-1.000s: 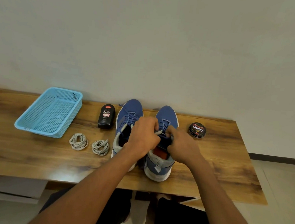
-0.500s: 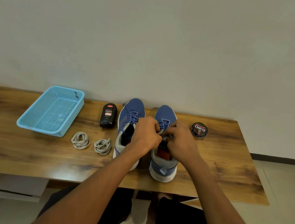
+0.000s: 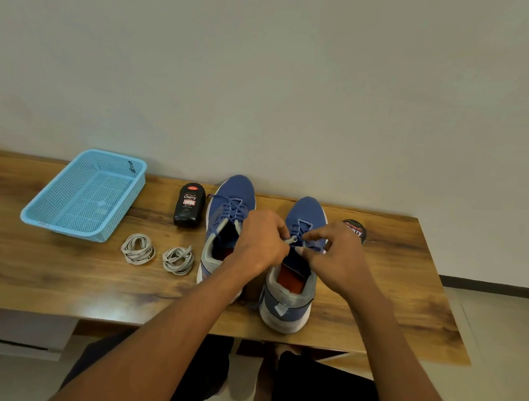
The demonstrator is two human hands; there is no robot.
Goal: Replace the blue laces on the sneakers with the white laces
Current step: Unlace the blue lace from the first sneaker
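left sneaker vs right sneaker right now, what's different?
The left sneaker sits farther back, untouched; the right sneaker sits nearer the table edge. Both hands work only on the right sneaker: left hand pinches a lace end, right hand is beside it. Both are blue, blue-laced.

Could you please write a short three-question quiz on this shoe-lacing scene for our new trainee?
1. True or false: both coils of white laces lie inside the blue basket.
2. Multiple choice: which sneaker are the left hand and right hand working on? A. the left sneaker B. the right sneaker C. neither
3. Fill in: the black bottle stands between the basket and the ____ sneaker.

Key
1. False: they lie on the table, in front of the basket.
2. B: the left hand pinches a lace tip over it.
3. left
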